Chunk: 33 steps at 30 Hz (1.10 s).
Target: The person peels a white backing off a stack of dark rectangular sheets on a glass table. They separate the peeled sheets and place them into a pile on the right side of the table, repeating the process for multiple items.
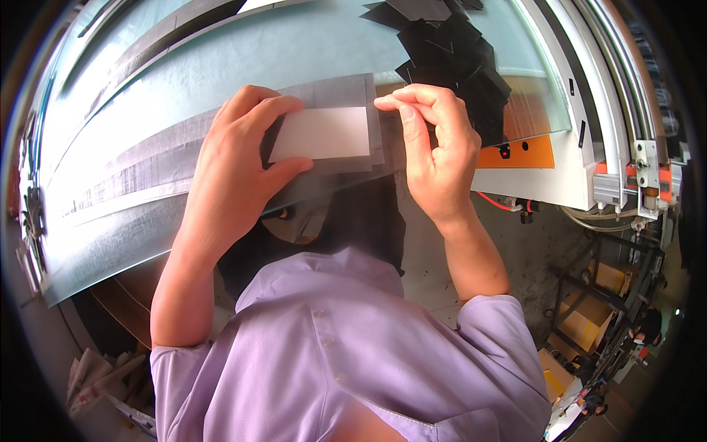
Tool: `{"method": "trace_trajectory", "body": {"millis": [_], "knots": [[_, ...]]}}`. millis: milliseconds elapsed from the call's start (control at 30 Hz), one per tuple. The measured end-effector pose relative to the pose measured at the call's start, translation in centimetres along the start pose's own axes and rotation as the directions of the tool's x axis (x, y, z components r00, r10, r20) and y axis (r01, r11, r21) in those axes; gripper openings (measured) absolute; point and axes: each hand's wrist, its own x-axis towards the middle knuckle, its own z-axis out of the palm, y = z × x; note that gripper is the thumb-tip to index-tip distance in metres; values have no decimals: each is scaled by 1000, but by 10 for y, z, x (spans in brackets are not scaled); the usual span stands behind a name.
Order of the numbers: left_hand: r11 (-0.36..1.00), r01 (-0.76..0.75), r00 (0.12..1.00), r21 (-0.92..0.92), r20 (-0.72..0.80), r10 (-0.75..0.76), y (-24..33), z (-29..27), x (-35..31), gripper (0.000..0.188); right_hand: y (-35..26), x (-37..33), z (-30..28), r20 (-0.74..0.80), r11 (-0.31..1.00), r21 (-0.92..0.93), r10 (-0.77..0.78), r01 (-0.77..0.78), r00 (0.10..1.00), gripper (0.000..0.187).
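A white rectangular card [324,134] lies over dark grey sheets [340,92] near the front edge of a glass tabletop [166,136]. My left hand [239,151] grips the card's left end, with the fingers at its upper edge and the thumb at its lower edge. At the right side of the sheets, my right hand [438,140] is closed in a pinch. Its fingertips are by the sheets' right edge, and whatever they hold is too small to make out. Beyond this hand, black flat pieces [449,55] lie in an overlapping row on the glass.
A white machine frame with rails [604,88] runs along the right, next to an orange panel [519,153]. Below it hang a red tube [490,200] and cables. A dark metal rack with cardboard boxes [585,317] stands at lower right. Crumpled paper [96,376] sits at lower left.
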Motion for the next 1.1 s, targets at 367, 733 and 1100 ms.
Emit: {"method": "trace_trajectory", "body": {"millis": [367,733,1100], "knots": [[1000,-16,1000,9,0,16,-3,1,0,54,-2,4,0,59,985,-20,-171,173,983,8],[1000,-1,998,-20,-66,0,-3,-4,-11,50,-11,4,0,179,950,-170,-232,262,956,11],[984,26,982,174,-190,7,-30,-24,-49,32,-52,1,16,467,916,-178,-242,358,851,48]]}}
